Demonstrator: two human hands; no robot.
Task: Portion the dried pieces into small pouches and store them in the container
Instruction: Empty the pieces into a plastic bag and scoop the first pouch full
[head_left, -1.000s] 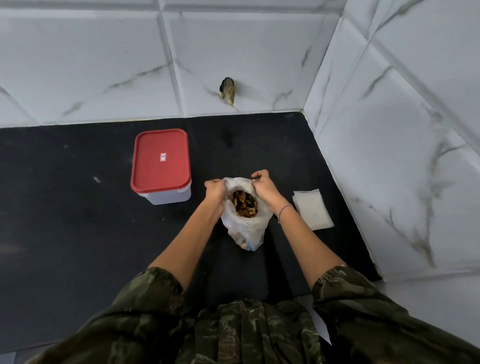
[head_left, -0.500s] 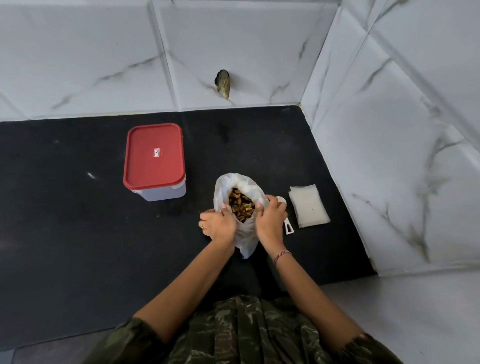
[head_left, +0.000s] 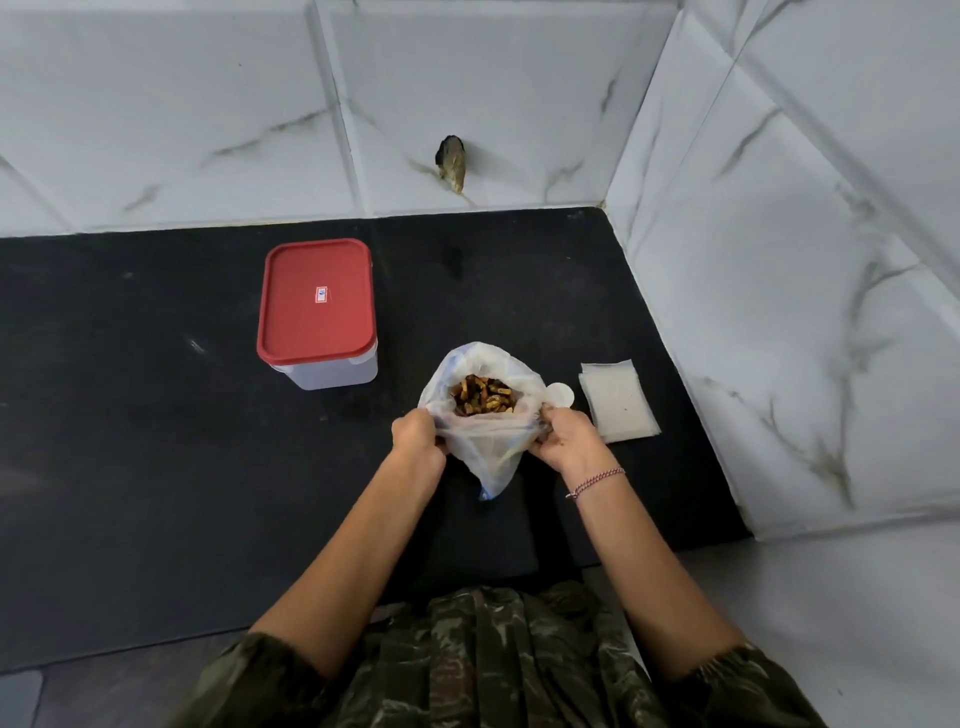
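Note:
A thin white plastic bag (head_left: 480, 452) stands on the black counter (head_left: 156, 467) with its mouth spread wide, showing brown dried pieces (head_left: 483, 397) inside. My left hand (head_left: 415, 434) grips the bag's near left rim and my right hand (head_left: 563, 436) grips its near right rim. A stack of small white pouches (head_left: 618, 400) lies flat just right of the bag. The clear container with a red lid (head_left: 318, 306) sits closed at the back left of the bag. A small white scoop (head_left: 561, 396) peeks out behind my right hand.
White marble-patterned tile walls close the counter at the back and on the right, meeting in a corner (head_left: 605, 205). A dark hole (head_left: 451, 161) breaks the back wall tile. The counter's front edge runs just before my camouflage-patterned clothing (head_left: 493, 660).
My hands slid from the bag's far rim to its near rim and pulled the mouth wider apart. The scoop beside the bag came into sight.

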